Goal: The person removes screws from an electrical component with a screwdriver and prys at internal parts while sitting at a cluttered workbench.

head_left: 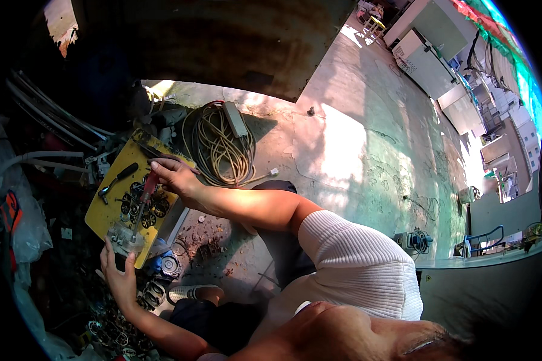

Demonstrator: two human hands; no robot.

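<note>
In the head view the right hand [173, 175] is closed around the red handle of a screwdriver [143, 204], whose shaft goes down into a small clear plastic part [124, 236] at the near end of a yellow board [111, 195], while the left hand [119, 278] lies open with its fingers against this part to steady it. The step in hand seems to be the turning of a screw, and the next move needs, I think, a steady downward pressure and an upright tool, so that the tip does not slip toward the black gear-like pieces [146, 207] beside it

Flat yellow rectangular board [111, 201] is the landmark: black round metal gears [143, 207] and a dark-handled hammer [115, 182] on it, coiled tan cable [223, 147] to its right.
</note>
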